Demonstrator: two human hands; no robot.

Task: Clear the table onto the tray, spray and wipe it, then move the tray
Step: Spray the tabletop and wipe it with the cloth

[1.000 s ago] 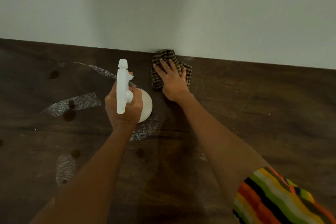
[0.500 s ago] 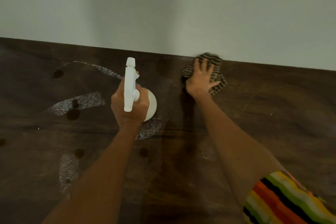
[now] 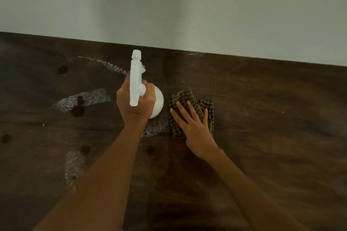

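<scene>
left hand (image 3: 135, 103) grips white spray bottle (image 3: 138, 88) above table (image 3: 272, 137), nozzle toward wall (image 3: 187, 5) | right hand (image 3: 195, 127) flat, fingers spread, pressing checked cloth (image 3: 189, 107) on tabletop just right of bottle | cloth well short of table's far edge at wall; bare wood stretches right | white smears (image 3: 84, 99) left

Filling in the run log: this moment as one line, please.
phase: wipe | left hand: grips spray bottle | right hand: flat on checked cloth | table: white streaks
</scene>
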